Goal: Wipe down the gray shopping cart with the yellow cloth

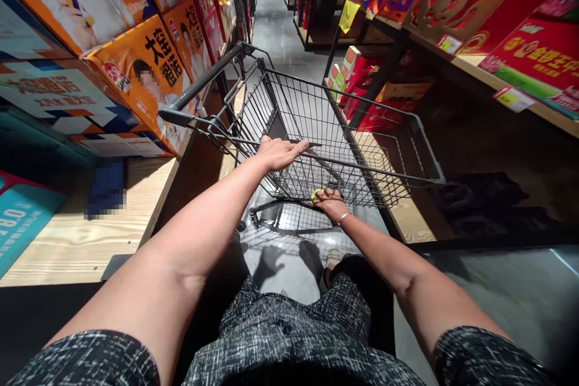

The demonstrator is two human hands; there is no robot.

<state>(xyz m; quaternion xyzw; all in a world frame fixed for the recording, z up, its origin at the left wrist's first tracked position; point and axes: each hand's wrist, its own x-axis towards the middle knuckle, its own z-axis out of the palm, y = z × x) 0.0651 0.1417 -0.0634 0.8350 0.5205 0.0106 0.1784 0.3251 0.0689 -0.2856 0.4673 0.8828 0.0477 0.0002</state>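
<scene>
A grey wire shopping cart [325, 110] stands sideways before me, its handle to the left. My left hand [281, 154] is closed over the near top rim of the basket, thumb stretched along it to the right; its other fingers are mostly hidden. Lower down, my right hand [332, 204], with a silver bracelet [344, 217] at the wrist, is closed on a small yellow cloth [316, 195]. That hand is at the bottom of the basket's near side, by the wires. Only a bit of the cloth shows between the fingers.
Stacked orange cartons [136, 72] stand on a wooden shelf [90, 241] to the left. On the right, a shelf holds red gift boxes [538, 60], with more red boxes [371, 87] below. A shiny grey aisle floor [280, 30] runs ahead. My feet are beneath the cart's near side.
</scene>
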